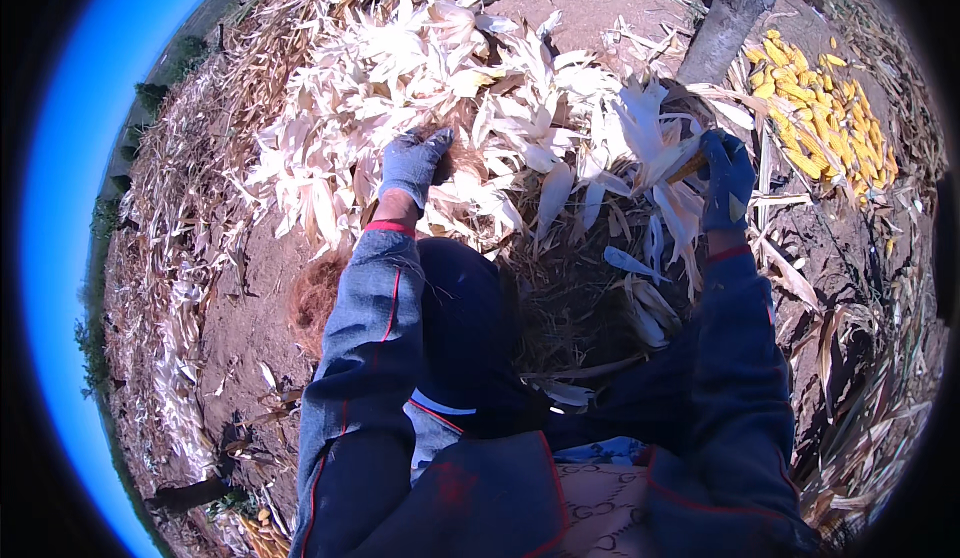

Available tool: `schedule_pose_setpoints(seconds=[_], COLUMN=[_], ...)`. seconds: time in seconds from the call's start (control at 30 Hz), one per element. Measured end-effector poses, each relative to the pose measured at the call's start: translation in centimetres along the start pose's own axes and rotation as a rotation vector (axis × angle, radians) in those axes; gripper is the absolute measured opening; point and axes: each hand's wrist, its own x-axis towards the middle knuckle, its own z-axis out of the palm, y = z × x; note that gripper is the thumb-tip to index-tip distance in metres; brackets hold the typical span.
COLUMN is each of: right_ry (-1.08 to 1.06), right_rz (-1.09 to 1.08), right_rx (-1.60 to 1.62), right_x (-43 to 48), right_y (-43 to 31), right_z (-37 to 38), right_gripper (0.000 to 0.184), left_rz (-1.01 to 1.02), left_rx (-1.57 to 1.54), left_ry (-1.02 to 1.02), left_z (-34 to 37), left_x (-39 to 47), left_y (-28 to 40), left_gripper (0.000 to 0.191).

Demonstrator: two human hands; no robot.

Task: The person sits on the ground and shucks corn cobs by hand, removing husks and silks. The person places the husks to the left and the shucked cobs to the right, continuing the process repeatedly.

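Observation:
My left hand (pixel 415 162), in a grey-blue work glove, is closed on a tuft of brown corn silk (pixel 465 154) above a heap of pale corn husks (pixel 390 70). On the right, my right hand (pixel 727 175), in a darker-looking glove, grips the end of a corn ear (pixel 686 168). Pale husk leaves (pixel 646 126) still surround part of that ear and hang down from it. Its far end is hidden by the husks. My right fingertips are partly hidden.
A pile of yellow husked corn ears (pixel 825 115) lies at the upper right, beyond a tree trunk (pixel 727 21). Dry stalks (pixel 862 453) lie at the lower right. Reddish-brown corn silk (pixel 316 299) sits beside my left sleeve. More ears (pixel 262 535) lie at the lower left.

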Motion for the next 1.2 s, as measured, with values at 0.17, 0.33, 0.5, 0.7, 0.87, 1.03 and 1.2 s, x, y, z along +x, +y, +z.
schedule_pose_setpoints(seconds=[0.17,0.33,0.5,0.7,0.87,1.03,1.2], right_ry=[-0.111,-0.216,-0.33,-0.412,-0.434,-0.464,-0.463], right_rz=[-0.018,-0.051,-0.002,0.006,0.001,0.008,-0.022], right_rx=[-0.21,-0.302,-0.381,-0.446,-0.467,-0.45,-0.462], right_x=[-0.1,-0.3,-0.2,-0.6,-0.4,-0.6,-0.2], right_y=[1.1,2.2,3.2,4.1,4.5,4.3,4.2], right_z=[-0.2,0.5,1.0,1.4,1.3,1.6,0.9], right_gripper=[0.017,0.019,0.017,0.016,0.016,0.017,0.018], left_rz=[-0.085,0.021,0.318,-0.489,-0.642,-0.733,-0.846], left_rx=[0.117,0.617,1.061,1.493,1.538,1.647,1.398], left_ry=[-0.001,-0.033,-0.082,0.076,0.134,0.092,0.052], left_z=[-9.1,-17.1,-24.2,-29.7,-29.9,-32.0,-29.4], left_x=[-1.6,-3.5,-5.8,-10.7,-16.0,-22.4,-28.7], left_y=[-5.3,-11.1,-15.5,-16.9,-16.7,-22.4,-30.1], left_gripper=[0.046,0.036,0.033,0.053,0.07,0.076,0.057])
